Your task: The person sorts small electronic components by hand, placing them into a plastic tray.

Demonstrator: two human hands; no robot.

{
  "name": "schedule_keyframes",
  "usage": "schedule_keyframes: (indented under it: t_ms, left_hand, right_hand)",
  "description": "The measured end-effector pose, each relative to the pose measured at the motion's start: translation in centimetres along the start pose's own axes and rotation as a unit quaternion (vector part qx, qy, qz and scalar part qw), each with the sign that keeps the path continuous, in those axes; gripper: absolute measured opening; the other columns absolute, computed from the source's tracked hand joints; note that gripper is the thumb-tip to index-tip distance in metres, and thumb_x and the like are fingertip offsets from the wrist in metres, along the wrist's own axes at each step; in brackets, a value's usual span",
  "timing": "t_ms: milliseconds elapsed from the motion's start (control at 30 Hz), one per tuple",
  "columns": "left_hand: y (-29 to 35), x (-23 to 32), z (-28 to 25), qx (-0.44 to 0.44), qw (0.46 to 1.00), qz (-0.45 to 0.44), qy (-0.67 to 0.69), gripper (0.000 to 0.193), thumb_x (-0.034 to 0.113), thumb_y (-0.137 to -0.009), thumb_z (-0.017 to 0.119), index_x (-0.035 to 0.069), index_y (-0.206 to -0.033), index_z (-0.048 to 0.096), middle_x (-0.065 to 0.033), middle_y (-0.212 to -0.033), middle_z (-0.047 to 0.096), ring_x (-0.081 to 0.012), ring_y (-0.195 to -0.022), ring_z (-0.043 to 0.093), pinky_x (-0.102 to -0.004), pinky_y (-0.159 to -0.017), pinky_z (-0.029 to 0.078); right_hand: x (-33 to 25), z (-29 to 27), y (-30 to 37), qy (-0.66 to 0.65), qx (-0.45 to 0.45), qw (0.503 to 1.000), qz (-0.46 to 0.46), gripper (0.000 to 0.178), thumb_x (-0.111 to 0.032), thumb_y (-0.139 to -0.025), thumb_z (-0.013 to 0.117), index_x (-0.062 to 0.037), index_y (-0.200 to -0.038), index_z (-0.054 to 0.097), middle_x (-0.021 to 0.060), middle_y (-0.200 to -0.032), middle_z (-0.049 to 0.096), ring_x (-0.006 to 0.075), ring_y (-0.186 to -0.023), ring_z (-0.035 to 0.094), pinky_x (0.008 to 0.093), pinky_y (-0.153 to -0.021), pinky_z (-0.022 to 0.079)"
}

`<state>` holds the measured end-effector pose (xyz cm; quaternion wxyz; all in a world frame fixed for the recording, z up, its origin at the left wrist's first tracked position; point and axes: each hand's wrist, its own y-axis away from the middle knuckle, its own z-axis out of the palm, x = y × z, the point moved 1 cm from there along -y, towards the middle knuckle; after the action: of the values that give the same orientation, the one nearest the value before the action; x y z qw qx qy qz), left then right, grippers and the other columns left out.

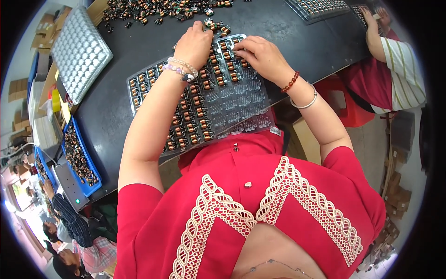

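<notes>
A clear plastic blister tray [260, 86] lies before me, with many pockets holding small copper-wound coils [203, 123]; the pockets at its right side hold none. Over the tray's far edge, my left hand [194, 45] is closed with its fingers curled beside a few loose coils [218, 29]. What those fingers hold, if anything, is hidden. My right hand [265, 56] reaches in at the far right corner, thumb and forefinger pinching at a coil in a pocket there. Another filled tray part shows under my left forearm.
A large heap of loose coils [158, 8] lies at the far side of the black table [118, 88]. Stacked white trays [81, 53] lean at the left, above a blue bin [95, 183] of parts. A co-worker's hand [370, 25] is at the far right, near another filled tray [320, 9].
</notes>
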<state>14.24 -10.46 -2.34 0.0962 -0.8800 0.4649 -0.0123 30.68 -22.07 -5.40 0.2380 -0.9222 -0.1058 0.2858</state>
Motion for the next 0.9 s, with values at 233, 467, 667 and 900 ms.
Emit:
schedule_keyframes:
  t_ms: [233,467,667,900]
  left_hand:
    - [2.3,0.6,-2.2,0.072,0.957,-0.077,0.272,0.010,0.008,-0.078,0.063,0.005,-0.087,0.065,-0.0143,-0.092,0.063,-0.0320,-0.078,0.063,-0.0409,-0.072,0.052]
    - [7.6,1.2,-2.0,0.103,0.921,-0.122,0.356,0.010,0.004,-0.075,0.069,0.003,-0.083,0.064,-0.0100,-0.087,0.065,-0.0223,-0.075,0.064,-0.0303,-0.065,0.051]
    - [11.6,2.8,-1.4,0.080,0.926,-0.063,0.363,0.013,0.002,-0.068,0.073,0.004,-0.076,0.063,-0.0054,-0.087,0.067,-0.0228,-0.089,0.060,-0.0339,-0.079,0.047]
    - [11.9,2.9,-0.3,0.080,0.939,-0.039,0.332,0.012,0.004,-0.067,0.074,0.004,-0.074,0.064,-0.0046,-0.087,0.067,-0.0227,-0.087,0.058,-0.0339,-0.078,0.046]
  right_hand:
    - [-1.7,0.1,2.0,0.044,0.057,0.992,-0.104,0.017,-0.008,-0.076,0.067,-0.0041,-0.093,0.063,0.0068,-0.094,0.063,0.0239,-0.083,0.061,0.0339,-0.070,0.051]
    - [-2.0,-0.5,3.4,0.068,-0.010,0.993,-0.096,0.020,-0.008,-0.074,0.069,-0.0064,-0.092,0.060,0.0030,-0.093,0.064,0.0198,-0.082,0.060,0.0309,-0.068,0.052]
    - [-1.9,-1.0,3.7,0.054,-0.077,0.993,-0.076,0.020,-0.010,-0.073,0.070,-0.0066,-0.089,0.058,0.0010,-0.091,0.065,0.0197,-0.081,0.060,0.0316,-0.067,0.051]
    - [-1.6,-1.0,4.4,0.036,-0.035,0.992,-0.114,0.017,-0.012,-0.073,0.071,-0.0052,-0.082,0.058,0.0025,-0.087,0.063,0.0210,-0.080,0.060,0.0314,-0.066,0.051]
